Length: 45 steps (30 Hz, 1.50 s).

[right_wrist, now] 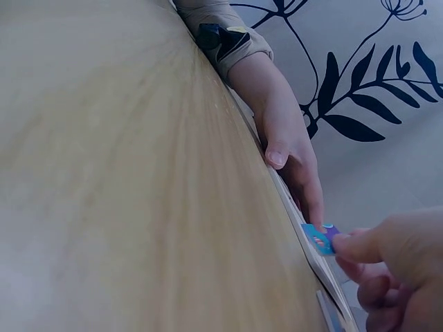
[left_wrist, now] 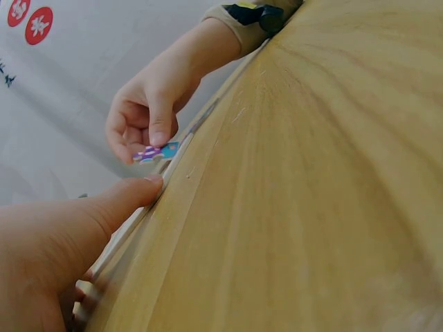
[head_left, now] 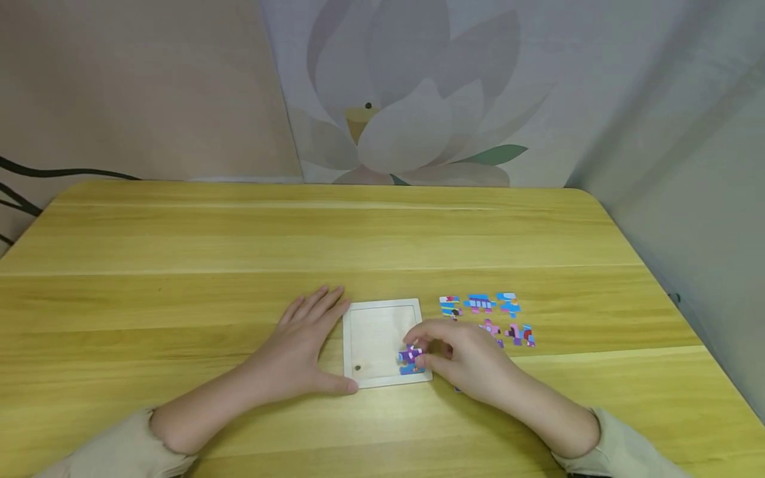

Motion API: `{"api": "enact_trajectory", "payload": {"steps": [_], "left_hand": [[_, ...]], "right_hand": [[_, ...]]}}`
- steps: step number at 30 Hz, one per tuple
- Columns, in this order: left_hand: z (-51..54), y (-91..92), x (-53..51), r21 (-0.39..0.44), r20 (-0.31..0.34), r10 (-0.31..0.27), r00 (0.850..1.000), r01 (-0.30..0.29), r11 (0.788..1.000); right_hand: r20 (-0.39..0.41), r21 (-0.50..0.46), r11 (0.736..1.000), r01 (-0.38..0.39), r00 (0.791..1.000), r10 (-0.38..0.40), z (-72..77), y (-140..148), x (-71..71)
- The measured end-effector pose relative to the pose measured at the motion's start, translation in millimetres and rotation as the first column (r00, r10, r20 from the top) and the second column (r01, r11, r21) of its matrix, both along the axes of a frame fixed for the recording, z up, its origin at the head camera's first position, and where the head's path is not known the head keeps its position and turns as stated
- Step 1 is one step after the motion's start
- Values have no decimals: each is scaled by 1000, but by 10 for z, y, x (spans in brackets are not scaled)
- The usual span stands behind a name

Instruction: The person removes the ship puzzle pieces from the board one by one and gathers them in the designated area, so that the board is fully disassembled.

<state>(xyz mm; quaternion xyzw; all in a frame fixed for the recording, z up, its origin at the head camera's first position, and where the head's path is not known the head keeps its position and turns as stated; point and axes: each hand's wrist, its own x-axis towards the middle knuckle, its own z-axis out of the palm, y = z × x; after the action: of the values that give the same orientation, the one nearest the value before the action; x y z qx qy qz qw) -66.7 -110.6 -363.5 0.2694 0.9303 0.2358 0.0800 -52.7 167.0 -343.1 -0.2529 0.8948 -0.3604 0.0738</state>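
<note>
A square, light wooden puzzle tray lies on the table. My left hand is spread flat at its left side, fingertips by the upper left corner and thumb on the lower left corner. Over the tray's lower right corner, my right hand pinches a purple and blue puzzle piece between thumb and fingers. This piece looks tilted in the right wrist view. Whether a separate piece lies beneath it, I cannot tell.
Several loose puzzle pieces lie right of the tray, some partly hidden behind the right hand. The wooden table extends back to a curtain with a printed flower.
</note>
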Motion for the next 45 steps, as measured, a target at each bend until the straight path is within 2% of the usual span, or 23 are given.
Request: {"api": "enact_trajectory", "payload": {"steps": [6, 11, 17, 24, 35, 39, 45], "left_hand": [[-1, -2, -3, -4, -7, 4, 1000, -4, 1000], [-10, 5, 1, -1, -3, 0, 1000, 0, 1000], [-10, 13, 8, 3, 1, -5, 1000, 5, 1000], [-8, 13, 9, 0, 4, -6, 1000, 6, 1000], [4, 19, 15, 9, 5, -10, 1000, 10, 1000], [4, 23, 17, 9, 4, -10, 1000, 10, 1000], [5, 18, 17, 11, -3, -15, 1000, 15, 1000]], "right_hand": [[107, -113, 993, 45, 994, -33, 25, 30, -4], [171, -153, 984, 91, 983, -65, 58, 86, 5], [204, -175, 975, 140, 974, -103, 58, 206, 28], [233, -250, 951, 181, 965, -123, 46, 371, 50], [189, -269, 945, 187, 972, -139, 15, 639, 103], [139, -267, 948, 176, 980, -143, -3, 730, 120], [107, -282, 945, 169, 984, -144, -22, 866, 152]]}}
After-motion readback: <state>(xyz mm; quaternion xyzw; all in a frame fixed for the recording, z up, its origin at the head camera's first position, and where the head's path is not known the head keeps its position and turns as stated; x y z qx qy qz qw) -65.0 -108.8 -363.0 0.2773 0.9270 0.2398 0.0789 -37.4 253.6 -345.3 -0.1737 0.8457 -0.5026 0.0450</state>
